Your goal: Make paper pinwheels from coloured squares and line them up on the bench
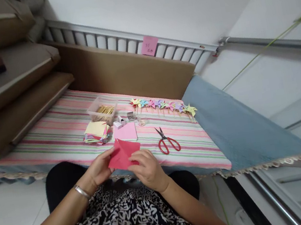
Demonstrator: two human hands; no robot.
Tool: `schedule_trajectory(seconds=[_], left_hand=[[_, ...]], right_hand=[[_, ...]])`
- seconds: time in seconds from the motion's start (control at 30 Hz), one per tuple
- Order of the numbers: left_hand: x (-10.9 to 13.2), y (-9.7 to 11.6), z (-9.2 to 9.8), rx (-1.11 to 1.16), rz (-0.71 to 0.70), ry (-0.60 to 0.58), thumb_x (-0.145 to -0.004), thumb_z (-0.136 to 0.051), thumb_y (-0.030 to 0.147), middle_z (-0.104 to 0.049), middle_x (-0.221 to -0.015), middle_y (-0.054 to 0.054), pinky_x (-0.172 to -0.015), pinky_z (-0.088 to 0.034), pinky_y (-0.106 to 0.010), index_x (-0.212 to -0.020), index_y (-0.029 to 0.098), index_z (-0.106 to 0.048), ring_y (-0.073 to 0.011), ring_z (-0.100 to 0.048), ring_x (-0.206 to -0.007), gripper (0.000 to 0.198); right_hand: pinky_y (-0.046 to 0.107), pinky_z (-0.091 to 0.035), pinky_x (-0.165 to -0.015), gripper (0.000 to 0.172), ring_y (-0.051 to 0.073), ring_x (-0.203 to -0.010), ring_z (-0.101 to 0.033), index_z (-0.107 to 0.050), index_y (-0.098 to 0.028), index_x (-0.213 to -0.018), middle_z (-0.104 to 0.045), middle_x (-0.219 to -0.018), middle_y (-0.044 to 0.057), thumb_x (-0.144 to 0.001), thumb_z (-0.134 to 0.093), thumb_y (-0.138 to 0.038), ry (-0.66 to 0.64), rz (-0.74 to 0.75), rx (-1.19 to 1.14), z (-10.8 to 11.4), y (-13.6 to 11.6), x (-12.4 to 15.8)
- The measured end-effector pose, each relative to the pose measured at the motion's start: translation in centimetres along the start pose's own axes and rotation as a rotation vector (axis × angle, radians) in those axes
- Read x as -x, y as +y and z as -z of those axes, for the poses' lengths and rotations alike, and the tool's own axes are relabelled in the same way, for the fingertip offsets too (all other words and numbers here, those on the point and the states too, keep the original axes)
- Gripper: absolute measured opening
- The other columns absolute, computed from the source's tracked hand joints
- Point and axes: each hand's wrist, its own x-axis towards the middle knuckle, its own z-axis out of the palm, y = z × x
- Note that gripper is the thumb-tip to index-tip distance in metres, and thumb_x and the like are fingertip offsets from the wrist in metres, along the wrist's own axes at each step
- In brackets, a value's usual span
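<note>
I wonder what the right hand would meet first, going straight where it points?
The right hand would first meet the squarish pinkish-red paper sheet it holds, then perhaps the left hand, though depth is unclear.

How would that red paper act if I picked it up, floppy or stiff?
The red paper would probably feel light, because it looks thin. It'd likely bend easily, since its surface already looks creased.
</note>
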Motion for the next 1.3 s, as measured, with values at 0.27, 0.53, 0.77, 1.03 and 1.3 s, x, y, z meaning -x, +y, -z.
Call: schedule_trajectory(seconds=[0.27, 0.53, 0.77, 1.03, 1.3], left_hand=[[-1.5, -1.0, -0.4, -0.119, -0.078, 0.123, -0.071, -0.071, 0.012, -0.074, -0.073, -0.008, -0.061, -0.054, -0.026, -0.077, 0.011, -0.070, -0.0170, -0.067, -0.063, 0.006], [-1.0, -0.8, -1.9, -0.214, -0.176, 0.133, -0.068, -0.075, 0.022, -0.075, -0.075, -0.009, -0.064, -0.052, -0.028, -0.081, 0.011, -0.071, -0.0185, -0.068, -0.063, 0.018], [-1.4, -1.4, -1.9, -0.333, -0.216, 0.132, -0.059, -0.081, 0.028, -0.075, -0.075, -0.007, -0.067, -0.049, -0.028, -0.082, 0.013, -0.073, -0.0173, -0.066, -0.064, 0.028], [-1.9, -1.7, -1.8, -0.433, -0.229, 0.148, -0.054, -0.083, 0.025, -0.074, -0.072, -0.006, -0.069, -0.050, -0.030, -0.078, 0.011, -0.072, -0.0175, -0.066, -0.064, 0.030], [-1.9, -1.9, -2.0, -0.459, -0.227, 0.146, -0.054, -0.083, 0.027, -0.073, -0.072, -0.006, -0.072, -0.050, -0.032, -0.078, 0.012, -0.071, -0.0180, -0.066, -0.065, 0.032]], right_hand=[[0.039, -0.045, -0.084, 0.018, 0.021, -0.100, -0.054, -0.068, -0.023, -0.094, -0.066, -0.103, 0.006, -0.087, -0.055, -0.013, -0.074, -0.151, 0.009, 0.3, 0.3, 1.7], [0.036, -0.044, -0.077, 0.013, 0.020, -0.084, -0.055, -0.069, -0.020, -0.090, -0.066, -0.086, 0.006, -0.090, -0.055, -0.022, -0.058, -0.336, -0.004, 0.2, -0.2, 1.3], [0.031, -0.041, -0.072, 0.005, 0.018, -0.077, -0.054, -0.069, -0.021, -0.083, -0.064, -0.076, 0.003, -0.084, -0.064, -0.022, -0.153, -0.399, -0.010, 0.4, 0.2, -0.3], [0.026, -0.042, -0.066, 0.006, 0.015, -0.072, -0.057, -0.066, -0.019, -0.076, -0.065, -0.073, 0.001, -0.079, -0.067, -0.015, -0.146, -0.604, -0.150, 0.1, 0.7, -1.9], [0.026, -0.043, -0.065, 0.006, 0.016, -0.072, -0.060, -0.067, -0.021, -0.075, -0.066, -0.071, 0.000, -0.079, -0.066, -0.016, -0.146, -0.773, -0.154, 0.1, 0.8, -2.6]])
